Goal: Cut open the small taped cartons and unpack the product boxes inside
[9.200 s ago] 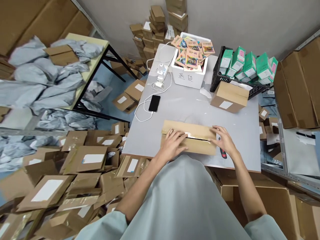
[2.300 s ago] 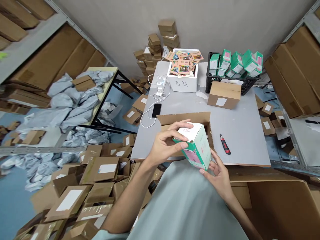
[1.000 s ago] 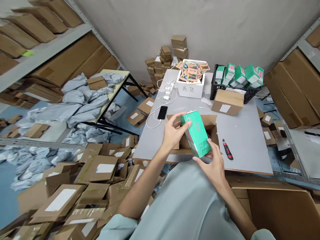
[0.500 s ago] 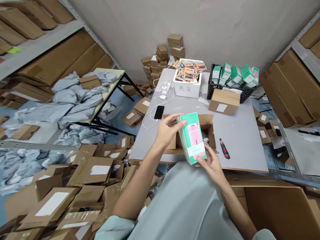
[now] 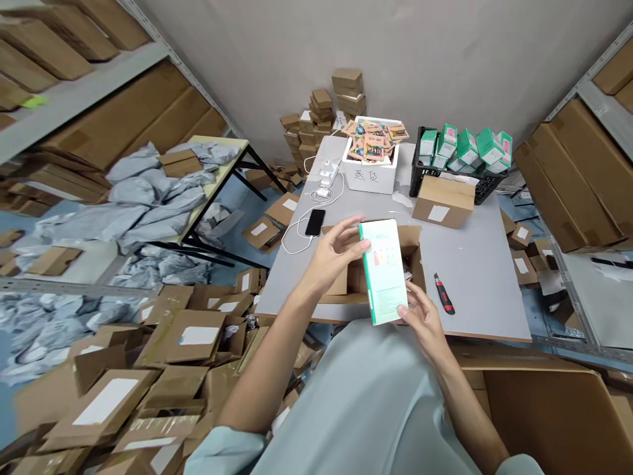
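Between my two hands is a green and white product box (image 5: 384, 274), tilted a little, its white printed side facing up at me. My left hand (image 5: 336, 254) grips its upper left edge, thumb on the face. At the lower right corner my right hand (image 5: 419, 318) pinches it with the thumb in front. Under the box, an open cardboard carton (image 5: 414, 254) stands on the grey table (image 5: 469, 264); some crumpled packing shows inside. A red and black utility knife (image 5: 444, 294) lies to the right of the carton.
A phone (image 5: 315, 223) on a white cable lies left. Behind are a white foam box (image 5: 370, 179) of packets, a closed carton (image 5: 444, 201) and a black crate (image 5: 420, 173) of similar green boxes. Opened cartons (image 5: 182, 336) pile up at lower left; a large carton (image 5: 544, 415) stands lower right.
The product box has been turned about its long side. Its green face with the pink picture showed before; now the white printed side does. Both hands still hold it in nearly the same place.
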`<state>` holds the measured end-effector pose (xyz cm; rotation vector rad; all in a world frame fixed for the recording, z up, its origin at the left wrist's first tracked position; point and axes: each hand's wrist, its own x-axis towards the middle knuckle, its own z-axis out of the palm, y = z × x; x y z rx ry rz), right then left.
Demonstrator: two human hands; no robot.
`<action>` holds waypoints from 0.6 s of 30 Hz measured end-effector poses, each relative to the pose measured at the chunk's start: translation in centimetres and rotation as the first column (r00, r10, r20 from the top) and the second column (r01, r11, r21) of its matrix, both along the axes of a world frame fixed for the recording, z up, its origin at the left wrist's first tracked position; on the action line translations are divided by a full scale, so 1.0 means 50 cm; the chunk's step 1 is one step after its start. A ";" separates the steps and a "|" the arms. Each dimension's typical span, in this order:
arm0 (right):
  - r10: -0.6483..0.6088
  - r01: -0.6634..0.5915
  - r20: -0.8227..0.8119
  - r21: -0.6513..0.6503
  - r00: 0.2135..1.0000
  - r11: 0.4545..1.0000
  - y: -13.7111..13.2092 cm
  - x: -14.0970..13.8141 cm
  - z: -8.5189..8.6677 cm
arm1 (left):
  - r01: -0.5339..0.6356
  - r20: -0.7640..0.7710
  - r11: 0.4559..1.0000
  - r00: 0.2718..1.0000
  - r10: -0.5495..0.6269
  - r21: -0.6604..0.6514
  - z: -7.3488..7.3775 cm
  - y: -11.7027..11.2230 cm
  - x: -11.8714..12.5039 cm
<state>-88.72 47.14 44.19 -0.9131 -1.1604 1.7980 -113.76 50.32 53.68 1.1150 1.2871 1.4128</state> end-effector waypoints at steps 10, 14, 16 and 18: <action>-0.299 0.166 0.353 0.359 0.887 0.918 -0.016 -0.049 0.008 | -0.261 -0.148 0.959 0.950 0.275 0.109 -0.016 0.015 0.040; -0.222 0.158 0.238 0.262 0.945 0.952 -0.008 -0.049 0.009 | -0.165 -0.120 0.984 0.978 0.172 0.065 0.000 0.010 0.029; -0.090 0.074 0.128 0.125 0.988 0.989 -0.002 -0.036 0.009 | -0.098 -0.103 0.994 0.989 0.103 0.054 0.004 0.007 0.012; 0.015 -0.017 0.051 0.033 0.999 0.999 0.003 -0.021 0.006 | -0.016 -0.088 0.999 0.996 0.019 0.036 0.003 0.006 -0.008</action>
